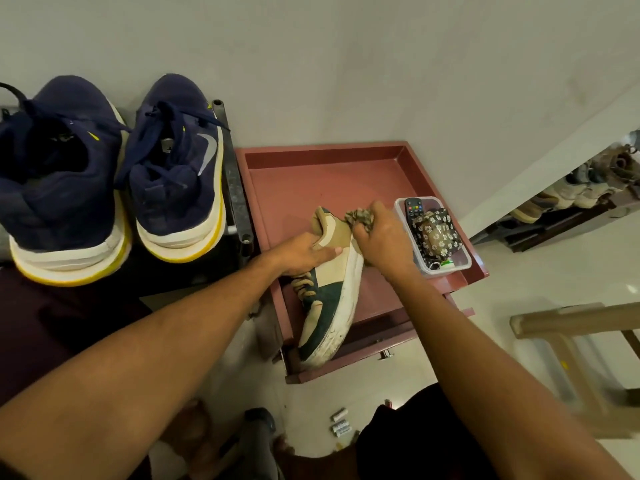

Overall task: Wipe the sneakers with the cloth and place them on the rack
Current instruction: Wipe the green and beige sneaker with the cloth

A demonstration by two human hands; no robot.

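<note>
Sneaker (329, 306): left hand (304, 252) grip clasps its side; right hand (379, 237) grip bunches cloth (358, 218) at heel (sole looks grimy); brace firmly, stroke along the sole

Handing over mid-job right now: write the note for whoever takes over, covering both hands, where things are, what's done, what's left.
Left hand grips the tan-and-green sneaker at its collar, steadying it on the red tray-top stand.
Right hand holds the bunched cloth against the sneaker's heel.
The navy sneakers sit on the metal-framed rack at left.
Done: wiping has reached the heel; the white sole near the toe looks scuffed.
Left: finish wiping, then put this sneaker on the rack. Its mate is not in view.
</note>
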